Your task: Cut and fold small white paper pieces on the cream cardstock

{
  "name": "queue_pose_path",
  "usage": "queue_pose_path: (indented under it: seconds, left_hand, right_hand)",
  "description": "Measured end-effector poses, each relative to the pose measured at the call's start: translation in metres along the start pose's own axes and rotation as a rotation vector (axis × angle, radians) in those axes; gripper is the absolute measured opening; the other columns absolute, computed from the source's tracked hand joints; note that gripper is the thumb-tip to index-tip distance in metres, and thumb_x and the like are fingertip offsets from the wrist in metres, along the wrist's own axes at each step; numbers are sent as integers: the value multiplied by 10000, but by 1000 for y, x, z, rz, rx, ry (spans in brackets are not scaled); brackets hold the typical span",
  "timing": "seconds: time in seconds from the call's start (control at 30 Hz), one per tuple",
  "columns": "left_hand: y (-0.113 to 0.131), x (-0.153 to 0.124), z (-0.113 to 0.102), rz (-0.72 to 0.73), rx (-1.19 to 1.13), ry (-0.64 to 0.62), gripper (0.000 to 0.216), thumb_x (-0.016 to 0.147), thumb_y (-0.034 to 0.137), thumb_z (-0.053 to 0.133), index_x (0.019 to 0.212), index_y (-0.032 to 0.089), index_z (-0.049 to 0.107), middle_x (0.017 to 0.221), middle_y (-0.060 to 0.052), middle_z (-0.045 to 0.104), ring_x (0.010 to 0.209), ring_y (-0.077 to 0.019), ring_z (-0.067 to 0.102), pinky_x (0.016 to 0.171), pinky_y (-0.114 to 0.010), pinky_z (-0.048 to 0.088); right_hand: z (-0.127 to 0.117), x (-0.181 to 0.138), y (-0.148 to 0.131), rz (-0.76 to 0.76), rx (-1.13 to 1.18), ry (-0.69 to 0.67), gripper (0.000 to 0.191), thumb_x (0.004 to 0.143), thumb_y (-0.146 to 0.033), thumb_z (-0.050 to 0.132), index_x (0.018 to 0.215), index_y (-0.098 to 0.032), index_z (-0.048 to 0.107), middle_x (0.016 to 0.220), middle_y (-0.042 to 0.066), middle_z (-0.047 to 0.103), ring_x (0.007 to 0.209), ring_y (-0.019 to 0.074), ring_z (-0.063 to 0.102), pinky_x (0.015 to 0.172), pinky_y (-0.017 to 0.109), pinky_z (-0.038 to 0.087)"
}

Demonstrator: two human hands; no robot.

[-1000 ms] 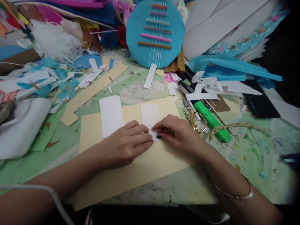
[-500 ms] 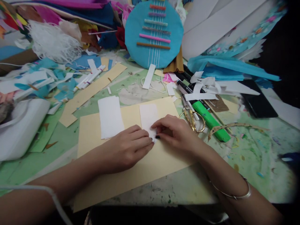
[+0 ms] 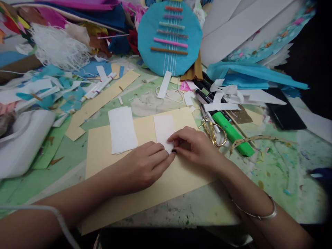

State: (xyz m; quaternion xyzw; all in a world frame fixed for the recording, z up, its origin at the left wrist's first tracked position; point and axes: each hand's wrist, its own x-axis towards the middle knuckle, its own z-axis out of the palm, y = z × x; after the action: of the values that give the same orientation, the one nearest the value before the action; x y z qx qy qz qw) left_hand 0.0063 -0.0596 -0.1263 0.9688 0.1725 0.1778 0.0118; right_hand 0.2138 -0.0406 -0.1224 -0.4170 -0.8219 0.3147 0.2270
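A white paper rectangle lies on a cream sheet of card. My left hand has its fingers bent over the paper's near edge, thumb tip close to my right hand. The fingers and thumb of my right hand pinch the near right corner of the same paper. My fingers hide the paper's near edge. To the left, a small stack of white paper pieces rests on the card, just beyond my left hand.
Gold-handled scissors and a green stick-shaped piece lie right of the card. A blue round panel with strings stands behind. Paper scraps crowd the left; a black phone lies at right.
The left thumb has shifted slightly right along the paper's near edge, towards my right fingertips. My right hand has barely moved; the paper stays in place.
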Motion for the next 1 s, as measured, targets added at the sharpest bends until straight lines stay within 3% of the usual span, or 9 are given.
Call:
queue_pose_path:
  seconds: [0.2,0.37,0.53,0.7,1.0]
  left_hand:
    - [7,2,2,-65,-59,36,193,872,133,488,1041,125,581,827,-76,627,858,-195,589,746,-361,507]
    - [19,2,3,-74,65,58,188,847,156,532,1006,76,591,845,-105,632,833,-227,595,699,-390,521]
    - [28,2,4,-68,136,76,190,824,173,570,965,54,616,904,-126,654,862,-248,605,750,-410,517]
    - [42,2,5,-164,193,53,342,843,262,526,1055,5,605,983,-175,667,949,-292,602,823,-431,494]
    - [59,-3,7,-298,196,-64,577,851,452,431,1177,-5,561,1162,-218,591,1116,-382,474,921,-530,359]
  right_hand:
    - [-1,1,2,3,-7,27,166,741,-78,605,873,-179,609,759,20,607,779,160,523,712,284,386]
    - [-1,2,9,30,-37,92,234,704,-5,551,844,-182,613,704,3,569,728,145,501,663,265,367]
    - [-2,0,10,54,-11,123,268,704,12,499,855,-178,613,710,0,546,707,131,492,644,258,355]
    - [-1,-1,3,50,38,94,53,788,-158,592,840,-169,590,747,13,565,738,139,491,671,267,362]
    - [9,3,-1,40,-104,60,150,770,-200,651,704,-171,520,695,17,539,734,159,448,669,281,326]
